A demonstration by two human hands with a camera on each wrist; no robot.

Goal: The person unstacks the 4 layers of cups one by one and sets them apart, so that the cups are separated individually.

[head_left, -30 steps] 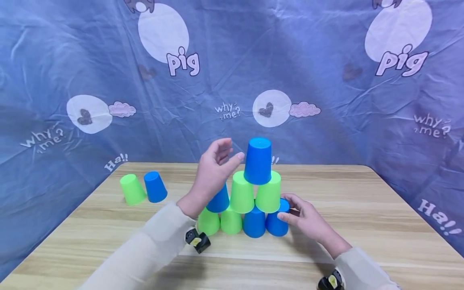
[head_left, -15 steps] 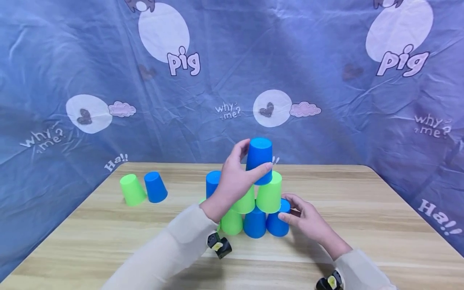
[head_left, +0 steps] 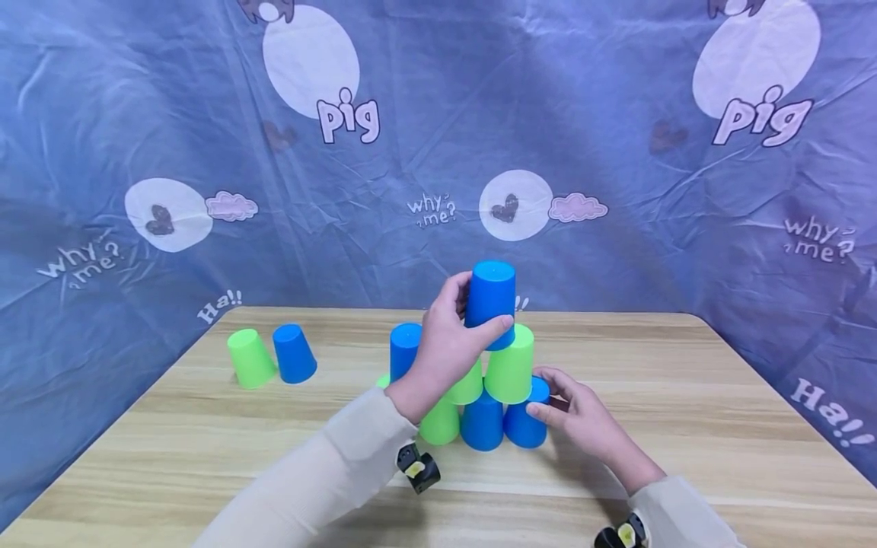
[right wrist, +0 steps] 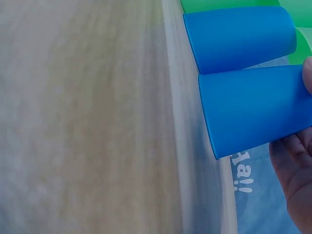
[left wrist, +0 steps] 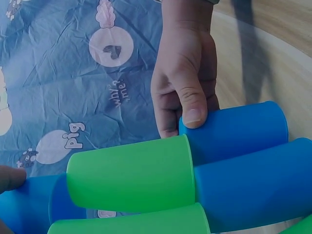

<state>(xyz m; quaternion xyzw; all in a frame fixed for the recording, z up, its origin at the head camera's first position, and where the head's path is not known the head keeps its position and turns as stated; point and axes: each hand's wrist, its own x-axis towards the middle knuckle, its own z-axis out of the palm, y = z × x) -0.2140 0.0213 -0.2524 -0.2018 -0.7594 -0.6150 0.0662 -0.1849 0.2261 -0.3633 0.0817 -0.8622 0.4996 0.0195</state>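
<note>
Rightward from a second ago, the left hand has moved onto the apex cup, an upturned, tapered blue plastic cup topping the stack. Its fingers grip that cup, thumb across the front, the others around its far side. Directly beneath the apex cup sit two bright green plastic cups, the left one partly hidden by the hand; an upturned blue plastic cup stands left of them. Lower still, a bottom row of green and blue cups rests on the wood-grain surface. Down and right of the apex cup, the right hand stays at the blue end cup, held between thumb and fingers. Well left of the apex cup stand a loose green cup and a loose blue cup, side by side. Behind everything hangs a blue printed cloth.
</note>
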